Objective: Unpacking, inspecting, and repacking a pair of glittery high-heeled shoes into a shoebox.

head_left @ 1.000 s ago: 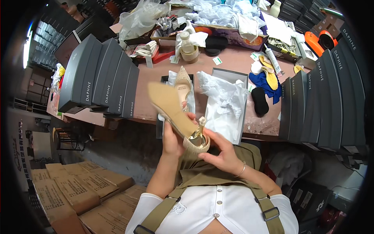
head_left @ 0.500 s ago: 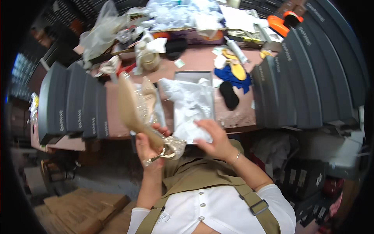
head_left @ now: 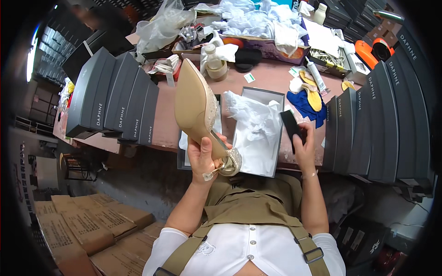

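In the head view we see our left hand [head_left: 202, 158] raised in front of us, fingers clamped around the narrow waist and heel of a beige high-heeled shoe [head_left: 195, 108]. The shoe is turned sole-up toward us, its pointed toe aimed away over the tabletop [head_left: 267, 78], and a glittery heel piece with a buckle strap hangs just beside our palm. Our right hand [head_left: 304, 147] is well apart from the left, off to the right, closed on a small flat black object [head_left: 291, 126] that we cannot identify more closely; it hovers above the right edge of an open shoe box [head_left: 258, 94]. White tissue paper [head_left: 253, 124] lies crumpled inside that box, which rests at the near edge of the tabletop, just behind the shoe. Dark grey shoe boxes [head_left: 115, 99] stand on edge in a row to the left, and another row [head_left: 373, 124] stands to the right. A blue cloth [head_left: 301, 103] lies between the open box and the right row. Brown cardboard cartons [head_left: 78, 227] sit on the floor at lower left.
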The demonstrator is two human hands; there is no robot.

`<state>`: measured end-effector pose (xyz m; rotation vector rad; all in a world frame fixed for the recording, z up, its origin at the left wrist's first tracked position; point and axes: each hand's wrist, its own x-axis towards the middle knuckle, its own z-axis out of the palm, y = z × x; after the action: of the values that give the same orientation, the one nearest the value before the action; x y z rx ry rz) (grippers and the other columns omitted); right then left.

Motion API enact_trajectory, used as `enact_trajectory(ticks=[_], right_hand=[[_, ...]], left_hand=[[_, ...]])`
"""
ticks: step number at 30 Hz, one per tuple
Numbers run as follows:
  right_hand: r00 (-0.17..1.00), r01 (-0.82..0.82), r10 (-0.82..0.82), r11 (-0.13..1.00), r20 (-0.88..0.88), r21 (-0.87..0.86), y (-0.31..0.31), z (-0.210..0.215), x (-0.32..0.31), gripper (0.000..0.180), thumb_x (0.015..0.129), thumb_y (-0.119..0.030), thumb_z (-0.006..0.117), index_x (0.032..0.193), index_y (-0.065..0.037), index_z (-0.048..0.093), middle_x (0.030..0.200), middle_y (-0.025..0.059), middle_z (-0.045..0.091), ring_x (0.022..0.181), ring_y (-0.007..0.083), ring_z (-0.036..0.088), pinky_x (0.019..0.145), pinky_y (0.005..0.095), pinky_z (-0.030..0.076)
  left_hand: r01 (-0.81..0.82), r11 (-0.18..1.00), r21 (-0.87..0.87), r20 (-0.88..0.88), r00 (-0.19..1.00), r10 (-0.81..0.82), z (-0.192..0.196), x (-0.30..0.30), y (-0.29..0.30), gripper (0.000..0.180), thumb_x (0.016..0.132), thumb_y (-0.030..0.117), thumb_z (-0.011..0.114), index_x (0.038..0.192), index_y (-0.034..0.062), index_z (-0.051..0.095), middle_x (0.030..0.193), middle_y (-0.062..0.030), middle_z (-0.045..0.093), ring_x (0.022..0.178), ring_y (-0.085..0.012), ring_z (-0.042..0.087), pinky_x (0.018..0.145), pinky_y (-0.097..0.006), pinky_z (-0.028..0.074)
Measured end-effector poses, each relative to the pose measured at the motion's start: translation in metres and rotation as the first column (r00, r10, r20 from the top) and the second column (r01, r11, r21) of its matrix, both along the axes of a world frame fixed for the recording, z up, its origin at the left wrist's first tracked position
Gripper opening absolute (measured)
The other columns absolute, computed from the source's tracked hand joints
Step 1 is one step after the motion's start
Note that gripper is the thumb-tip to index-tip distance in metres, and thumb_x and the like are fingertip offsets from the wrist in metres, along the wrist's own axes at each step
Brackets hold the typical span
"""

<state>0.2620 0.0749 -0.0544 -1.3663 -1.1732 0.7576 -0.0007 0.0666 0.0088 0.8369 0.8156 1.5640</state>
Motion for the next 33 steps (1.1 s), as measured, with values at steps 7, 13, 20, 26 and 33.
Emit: enact_trajectory(ticks=[7, 13, 20, 26, 33], right_hand=[[0.739, -0.561, 0.380, 0.805, 0.557, 0.195, -0.054, 0.087, -0.102, 0.052, 0.069, -0.002, 0.062, 0.120, 0.003, 0.056, 0.091, 0.0123, 0.055, 0.078, 0.0258, 0.057, 0.067, 0.0345, 0.050], [0.552, -0.750, 0.707, 0.653, 0.441, -0.106, -0.101, 0.042, -0.126, 0.043, 0.073, -0.008, 0.063, 0.116, -0.005, 0.060, 0.087, 0.0108, 0.054, 0.073, 0.0253, 0.059, 0.062, 0.0356, 0.051], [0.759, -0.649, 0.641, 0.760, 0.112, 0.047, -0.068, 0.088, -0.070, 0.048, 0.073, -0.001, 0.054, 0.120, -0.001, 0.059, 0.089, 0.0128, 0.055, 0.077, 0.0239, 0.056, 0.070, 0.0315, 0.047], [0.835, -0.511, 0.395, 0.814, 0.383, 0.277, -0.056, 0.102, -0.081, 0.047, 0.073, -0.007, 0.064, 0.119, -0.001, 0.060, 0.083, 0.0108, 0.055, 0.071, 0.0232, 0.056, 0.066, 0.0321, 0.047], [0.604, -0.656, 0.336, 0.724, 0.723, 0.212, -0.044, 0.051, -0.088, 0.037, 0.064, -0.009, 0.066, 0.101, -0.007, 0.064, 0.073, 0.0053, 0.049, 0.066, 0.0239, 0.052, 0.058, 0.0373, 0.041]], left_hand=[[-0.084, 0.996, 0.040, -0.074, 0.994, 0.086, -0.001, 0.009, -0.007, 0.037, 0.094, 0.031, 0.057, 0.113, 0.0037, 0.042, 0.088, -0.0100, 0.061, 0.073, -0.0121, 0.061, 0.064, -0.025, 0.053], [-0.196, 0.975, -0.105, 0.126, 0.970, 0.209, 0.012, -0.008, 0.002, 0.027, 0.098, 0.027, 0.049, 0.113, 0.0048, 0.043, 0.092, -0.0114, 0.061, 0.078, -0.0187, 0.062, 0.067, -0.030, 0.052], [-0.157, 0.987, -0.032, 0.177, 0.971, 0.160, 0.028, -0.011, 0.001, 0.038, 0.099, 0.018, 0.043, 0.135, 0.0087, 0.034, 0.126, -0.0168, 0.050, 0.112, -0.0253, 0.053, 0.092, -0.040, 0.047], [-0.142, 0.984, -0.109, 0.047, 0.988, 0.148, 0.003, -0.005, -0.008, 0.036, 0.100, 0.022, 0.041, 0.132, 0.0060, 0.035, 0.116, -0.0113, 0.050, 0.103, -0.0199, 0.053, 0.088, -0.036, 0.048], [-0.121, 0.982, -0.145, 0.043, 0.991, 0.128, 0.001, -0.011, -0.010, 0.032, 0.102, 0.031, 0.037, 0.121, 0.0061, 0.042, 0.106, -0.0097, 0.055, 0.091, -0.0161, 0.056, 0.080, -0.034, 0.051]])
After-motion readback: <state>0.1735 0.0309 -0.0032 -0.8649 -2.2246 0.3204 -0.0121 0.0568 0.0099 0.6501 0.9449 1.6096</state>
